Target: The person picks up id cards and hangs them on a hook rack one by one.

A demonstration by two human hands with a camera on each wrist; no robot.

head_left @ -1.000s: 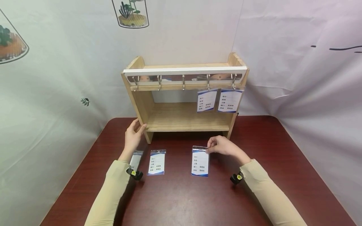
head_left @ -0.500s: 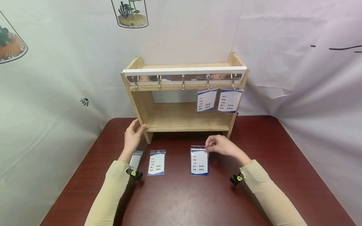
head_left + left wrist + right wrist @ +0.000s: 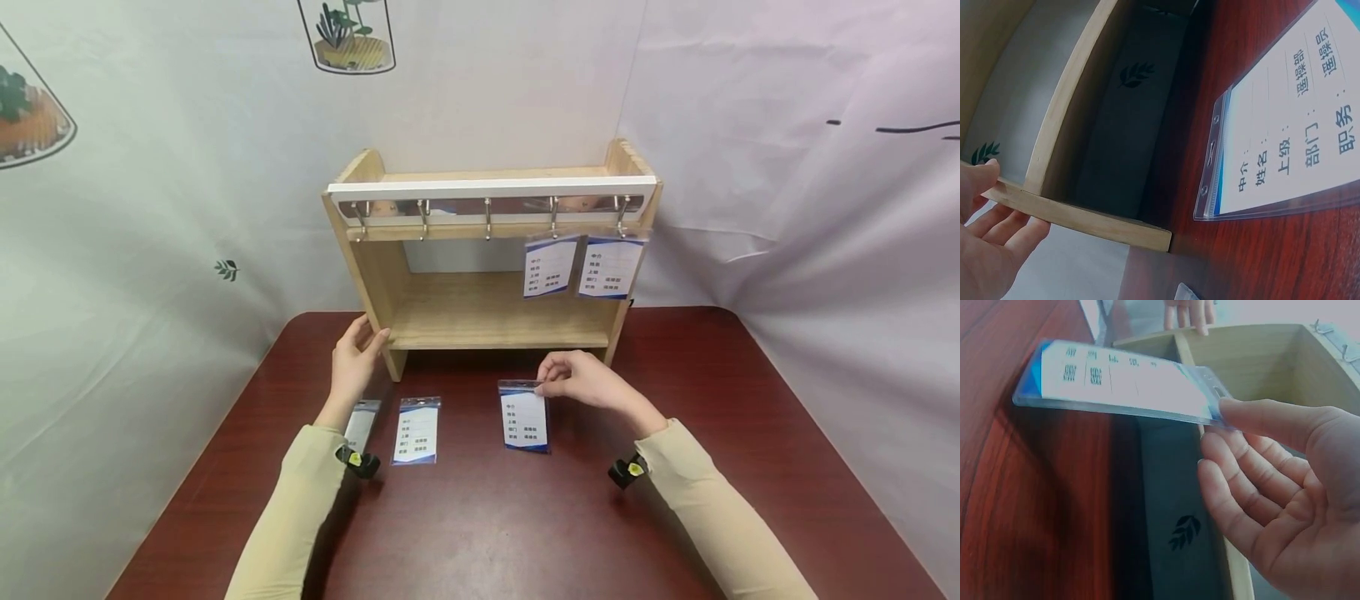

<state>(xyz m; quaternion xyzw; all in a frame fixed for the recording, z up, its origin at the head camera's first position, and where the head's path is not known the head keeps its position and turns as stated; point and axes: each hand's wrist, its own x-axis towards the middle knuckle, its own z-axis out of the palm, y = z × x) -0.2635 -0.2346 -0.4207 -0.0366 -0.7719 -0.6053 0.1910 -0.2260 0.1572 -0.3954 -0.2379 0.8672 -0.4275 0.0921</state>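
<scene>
My right hand [image 3: 588,383] pinches the top corner of a badge in a clear sleeve [image 3: 525,421], between thumb and fingers. In the right wrist view the badge [image 3: 1122,381] is raised off the table and tilted. My left hand [image 3: 354,362] holds the left side panel of a wooden shelf [image 3: 498,312], thumb on one face and fingers on the other, as the left wrist view shows. A second badge [image 3: 416,432] lies flat in front of the shelf. Another badge [image 3: 362,425] lies partly behind my left wrist.
A white rail [image 3: 491,187] with several metal hooks [image 3: 488,218] runs across the shelf's upper front. Two badges hang at its right end, a left one [image 3: 550,267] and a right one [image 3: 611,267]. The dark red table [image 3: 480,533] meets pale cloth walls [image 3: 150,250].
My right hand has moved slightly up and left with the badge, which has lifted toward the shelf and tilted. The left hand stays on the side panel.
</scene>
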